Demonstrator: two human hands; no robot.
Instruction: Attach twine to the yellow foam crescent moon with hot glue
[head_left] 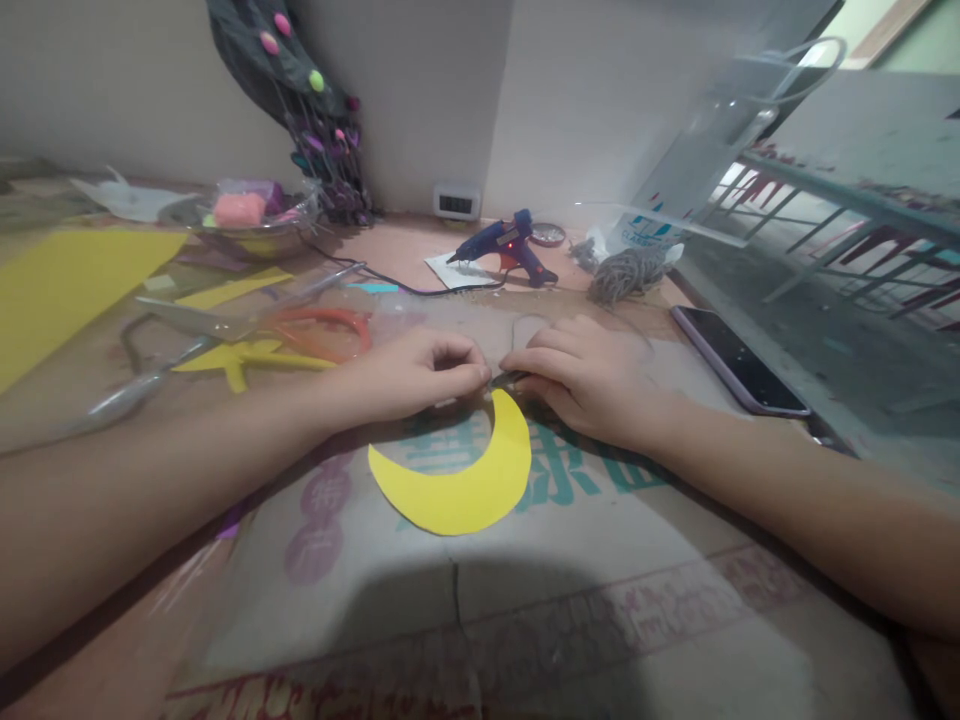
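A yellow crescent moon cutout (457, 500) lies flat on the printed cardboard sheet, its upper tip just below my fingertips. My left hand (420, 375) is closed in a pinch at that tip, with thumb and forefinger on the end of a dark grey yarn strand (507, 379). Opposite it, my right hand (581, 375) pinches the same strand, fingertips nearly meeting the left ones. Part of the yarn loops out behind the right hand towards a grey yarn bundle (630, 272). How the yarn sits against the moon's tip is partly hidden by my fingers.
A blue glue gun (499, 245) with a red light stands behind my hands, its cord running left. Orange-handled scissors (322, 325) and yellow scraps lie left, near a bowl (247, 235). A phone (739, 360) lies at the table's right edge. Cardboard (300, 620) covers the front.
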